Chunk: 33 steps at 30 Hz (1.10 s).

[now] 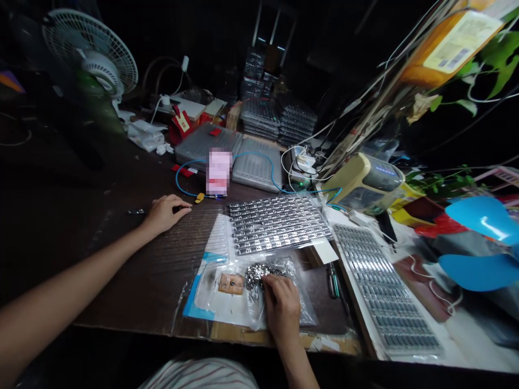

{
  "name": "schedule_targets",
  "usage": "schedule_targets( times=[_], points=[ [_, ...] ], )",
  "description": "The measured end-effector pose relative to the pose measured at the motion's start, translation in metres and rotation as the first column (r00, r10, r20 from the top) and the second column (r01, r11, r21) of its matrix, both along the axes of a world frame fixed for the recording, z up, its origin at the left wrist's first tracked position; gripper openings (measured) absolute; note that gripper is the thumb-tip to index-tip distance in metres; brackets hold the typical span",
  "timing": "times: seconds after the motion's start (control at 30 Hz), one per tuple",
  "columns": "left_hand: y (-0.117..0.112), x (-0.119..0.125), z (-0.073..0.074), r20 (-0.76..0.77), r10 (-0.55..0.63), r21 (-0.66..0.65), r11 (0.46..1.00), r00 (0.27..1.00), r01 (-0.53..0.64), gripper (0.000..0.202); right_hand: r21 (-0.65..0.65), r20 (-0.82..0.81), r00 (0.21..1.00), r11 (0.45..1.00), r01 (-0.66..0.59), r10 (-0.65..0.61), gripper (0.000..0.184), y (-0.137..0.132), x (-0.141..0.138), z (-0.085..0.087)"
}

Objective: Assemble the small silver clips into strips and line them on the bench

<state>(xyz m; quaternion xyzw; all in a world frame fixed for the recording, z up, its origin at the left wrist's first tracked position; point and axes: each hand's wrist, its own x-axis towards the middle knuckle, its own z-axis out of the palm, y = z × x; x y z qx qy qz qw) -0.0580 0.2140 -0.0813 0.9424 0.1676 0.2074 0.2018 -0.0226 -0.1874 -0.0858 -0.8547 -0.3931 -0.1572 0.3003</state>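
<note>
My left hand point(166, 213) rests on the dark wooden table point(113, 259), its fingers curled around a thin black pen-like tool point(137, 212) that sticks out on both sides. My right hand point(281, 305) grips the top of a clear plastic bag point(298, 302) holding a crumpled silvery bundle point(259, 275). The bag lies on a white sheet point(214, 302) beside a small tan patch point(231, 283). Farther up, a flat tray of rows of small metal parts point(278, 224) lies beyond both hands, touched by neither.
A second long tray of parts point(385, 292) lies at the right on a white surface. Grey cases point(255, 162), a blue cable point(247, 156), a pixelated rectangle point(219, 173), stacked trays point(279, 119), a beige device point(363, 183) and a fan point(91, 54) stand beyond.
</note>
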Motion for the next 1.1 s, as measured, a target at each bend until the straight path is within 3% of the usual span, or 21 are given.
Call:
schedule_targets(
  times=[0.1,0.2,0.27,0.43,0.53,0.63,0.73,0.8,0.9,0.97,1.1],
  points=[
    [0.002,-0.007,-0.001,-0.033,-0.001,-0.011,1.000,0.999,0.001,0.030,-0.013,-0.015,1.000,1.000,0.005,-0.006,0.027,0.000,0.001,-0.001],
    [-0.003,-0.001,0.008,-0.077,0.064,0.032,0.998,0.995,-0.062,0.027,-0.001,-0.022,1.000,1.000,0.003,-0.003,0.030,0.000,0.003,-0.003],
    [-0.014,0.015,0.017,-0.070,0.055,0.055,0.997,0.996,-0.051,0.027,0.024,-0.028,1.000,1.000,0.006,-0.005,0.027,0.001,0.003,-0.003],
    [-0.065,0.082,0.031,-0.080,-0.142,-0.032,0.990,0.987,0.140,0.024,0.064,-0.006,1.000,0.998,0.012,-0.011,0.022,0.003,0.001,0.000],
    [-0.086,0.111,0.031,-0.094,-0.128,-0.051,0.991,0.987,0.123,0.015,0.060,0.005,1.000,0.998,0.020,-0.020,0.018,0.001,-0.002,0.006],
    [-0.090,0.117,0.033,-0.094,-0.102,-0.085,0.992,0.990,0.094,0.013,0.059,-0.024,0.999,0.997,0.044,-0.043,0.010,0.005,-0.007,0.014],
    [-0.090,0.097,0.039,-0.071,-0.106,-0.117,0.988,0.992,0.097,0.019,0.034,-0.094,0.995,0.999,0.026,-0.023,0.007,0.018,-0.015,0.020],
    [-0.095,0.072,0.043,-0.041,-0.154,-0.223,0.965,0.987,0.141,0.024,0.010,-0.122,0.992,1.000,-0.015,0.016,0.006,0.030,-0.019,0.021],
    [-0.111,0.024,0.045,0.006,-0.269,-0.514,0.825,0.963,0.234,0.032,-0.012,-0.122,0.991,0.998,-0.055,0.053,0.006,0.046,-0.023,0.019],
    [-0.124,-0.007,0.041,0.000,-0.286,-0.592,0.772,0.958,0.230,0.031,-0.025,-0.119,0.992,0.998,-0.055,0.051,0.006,0.052,-0.025,0.016],
    [-0.147,-0.051,0.027,0.000,-0.282,-0.614,0.757,0.959,0.223,0.022,-0.045,-0.134,0.989,0.997,-0.070,0.063,0.008,0.053,-0.025,0.014]
  ],
)
